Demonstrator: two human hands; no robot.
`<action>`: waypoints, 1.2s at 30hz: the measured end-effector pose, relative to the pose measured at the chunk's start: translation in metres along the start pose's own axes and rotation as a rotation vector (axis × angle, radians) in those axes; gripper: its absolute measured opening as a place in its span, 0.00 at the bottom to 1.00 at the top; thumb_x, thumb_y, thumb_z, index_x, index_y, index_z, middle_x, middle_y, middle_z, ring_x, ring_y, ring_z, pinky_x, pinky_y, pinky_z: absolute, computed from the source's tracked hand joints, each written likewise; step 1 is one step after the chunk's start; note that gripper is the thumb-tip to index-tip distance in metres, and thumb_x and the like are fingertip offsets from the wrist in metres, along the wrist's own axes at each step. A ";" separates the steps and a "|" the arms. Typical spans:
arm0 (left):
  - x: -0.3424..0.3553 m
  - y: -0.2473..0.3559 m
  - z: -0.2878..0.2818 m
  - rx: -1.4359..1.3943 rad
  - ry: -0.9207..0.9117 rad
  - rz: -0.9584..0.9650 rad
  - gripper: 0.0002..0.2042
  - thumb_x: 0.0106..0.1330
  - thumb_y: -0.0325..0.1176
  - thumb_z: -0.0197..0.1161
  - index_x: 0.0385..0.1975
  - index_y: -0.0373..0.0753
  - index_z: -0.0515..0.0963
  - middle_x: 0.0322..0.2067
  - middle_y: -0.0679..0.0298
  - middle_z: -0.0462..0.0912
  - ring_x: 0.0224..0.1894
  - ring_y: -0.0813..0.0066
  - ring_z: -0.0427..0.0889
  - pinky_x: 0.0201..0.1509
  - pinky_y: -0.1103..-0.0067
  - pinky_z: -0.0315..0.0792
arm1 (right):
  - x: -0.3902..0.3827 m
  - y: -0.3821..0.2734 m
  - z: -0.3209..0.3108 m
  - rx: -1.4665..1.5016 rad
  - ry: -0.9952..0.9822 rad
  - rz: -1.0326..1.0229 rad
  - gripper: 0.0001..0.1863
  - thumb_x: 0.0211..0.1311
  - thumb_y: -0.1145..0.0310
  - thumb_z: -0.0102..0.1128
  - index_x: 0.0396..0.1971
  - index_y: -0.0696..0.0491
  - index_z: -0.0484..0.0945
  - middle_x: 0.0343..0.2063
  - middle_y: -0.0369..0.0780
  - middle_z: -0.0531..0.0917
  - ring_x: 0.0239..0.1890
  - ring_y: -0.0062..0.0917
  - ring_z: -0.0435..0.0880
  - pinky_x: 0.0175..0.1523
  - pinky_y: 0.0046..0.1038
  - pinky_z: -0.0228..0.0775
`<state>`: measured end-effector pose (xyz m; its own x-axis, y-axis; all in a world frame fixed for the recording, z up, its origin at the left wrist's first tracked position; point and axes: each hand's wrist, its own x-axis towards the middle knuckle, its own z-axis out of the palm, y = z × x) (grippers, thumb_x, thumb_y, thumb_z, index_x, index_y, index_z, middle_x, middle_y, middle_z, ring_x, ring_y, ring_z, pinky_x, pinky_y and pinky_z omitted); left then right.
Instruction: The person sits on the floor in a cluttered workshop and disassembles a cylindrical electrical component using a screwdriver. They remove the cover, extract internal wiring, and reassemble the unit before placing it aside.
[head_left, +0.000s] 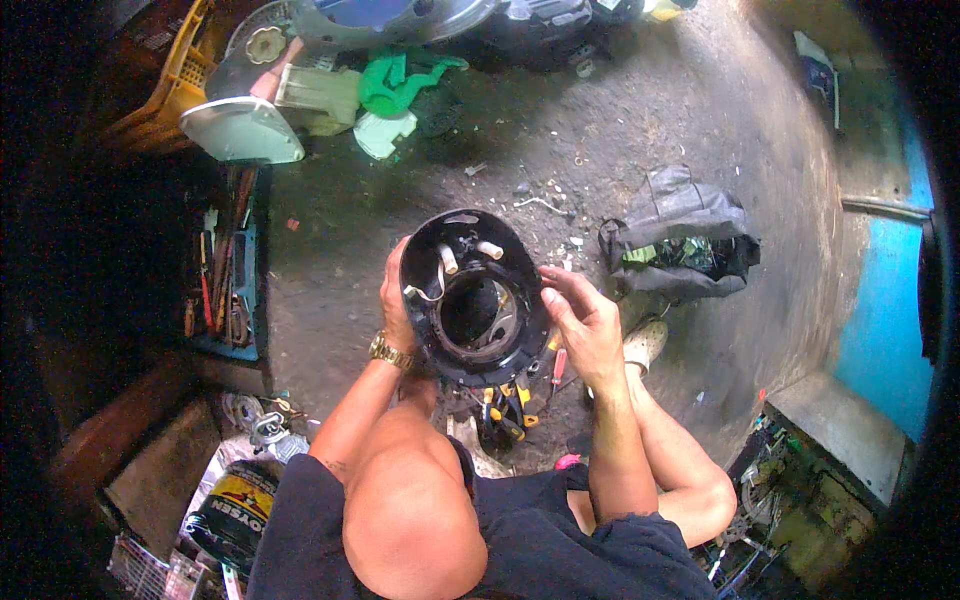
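Between your hands, over the floor (pixel 335 240), is the black housing (pixel 472 266), its hollow side toward you, white sockets (pixel 448 261) showing. Your left hand (pixel 396 308) has its grip closed on the left rim; your right hand (pixel 590 330) meets the right rim, pinching or merely steadying, I cannot tell. You seem to be checking inside; the next move likely calls for a firm left hold. Nearer lies a red screwdriver (pixel 559 367); to the right, a bag (pixel 682 222).
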<state>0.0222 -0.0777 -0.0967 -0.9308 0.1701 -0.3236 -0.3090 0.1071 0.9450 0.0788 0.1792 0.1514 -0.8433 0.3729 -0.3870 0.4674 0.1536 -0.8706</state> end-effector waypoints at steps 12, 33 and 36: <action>-0.017 -0.017 0.004 -0.343 -0.149 -0.222 0.13 0.65 0.29 0.63 0.48 0.35 0.77 0.39 0.60 0.85 0.41 0.72 0.83 0.45 0.75 0.77 | 0.002 0.004 -0.008 -0.091 0.049 -0.077 0.16 0.64 0.70 0.63 0.51 0.55 0.80 0.43 0.44 0.85 0.41 0.27 0.85 0.46 0.26 0.75; -0.019 0.110 0.054 0.453 -0.215 0.448 0.23 0.62 0.26 0.63 0.59 0.37 0.71 0.56 0.51 0.77 0.60 0.52 0.75 0.65 0.65 0.68 | 0.019 0.030 0.005 -0.026 -0.119 -0.456 0.06 0.56 0.70 0.68 0.34 0.48 0.83 0.46 0.34 0.87 0.67 0.35 0.71 0.75 0.48 0.40; -0.020 0.104 0.053 0.481 -0.265 0.397 0.26 0.58 0.26 0.64 0.59 0.36 0.71 0.56 0.50 0.77 0.60 0.49 0.74 0.64 0.63 0.68 | 0.017 0.045 0.012 -0.063 -0.097 -0.486 0.07 0.56 0.74 0.67 0.34 0.50 0.82 0.37 0.35 0.88 0.53 0.30 0.83 0.75 0.45 0.45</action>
<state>0.0188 -0.0185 0.0050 -0.8572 0.5147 -0.0150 0.2250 0.4006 0.8882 0.0825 0.1810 0.1020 -0.9871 0.1575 0.0301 0.0264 0.3448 -0.9383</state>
